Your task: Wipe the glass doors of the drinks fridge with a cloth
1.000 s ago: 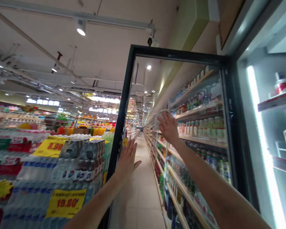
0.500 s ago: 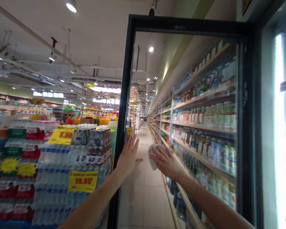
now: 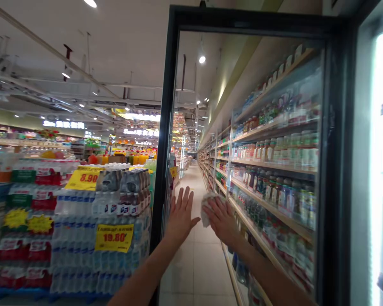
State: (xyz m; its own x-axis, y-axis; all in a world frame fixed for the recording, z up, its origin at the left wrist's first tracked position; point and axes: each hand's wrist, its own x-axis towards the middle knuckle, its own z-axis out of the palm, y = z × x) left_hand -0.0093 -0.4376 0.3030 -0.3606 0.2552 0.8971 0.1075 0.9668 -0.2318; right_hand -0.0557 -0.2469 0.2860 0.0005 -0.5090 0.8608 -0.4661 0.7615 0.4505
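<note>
A tall glass cooler door with a black frame (image 3: 164,127) stands swung open in front of me. My left hand (image 3: 180,215) lies flat and open against the glass near the door's left edge, fingers spread upward. My right hand (image 3: 222,219) presses a white cloth (image 3: 206,207) onto the glass just to the right of it, palm flat over the cloth. Through the glass I see the aisle and shelves of bottles.
A stack of bottled water packs (image 3: 111,221) with yellow price signs (image 3: 114,237) stands at the left. Long shelves of bottled drinks (image 3: 274,178) run along the right. The lit cooler interior (image 3: 379,161) is at the far right. A tiled aisle (image 3: 194,263) runs ahead.
My right hand with the cloth came down the glass from high up to beside my left hand. My left hand stayed flat on the glass, shifting slightly right. My view tilted down.
</note>
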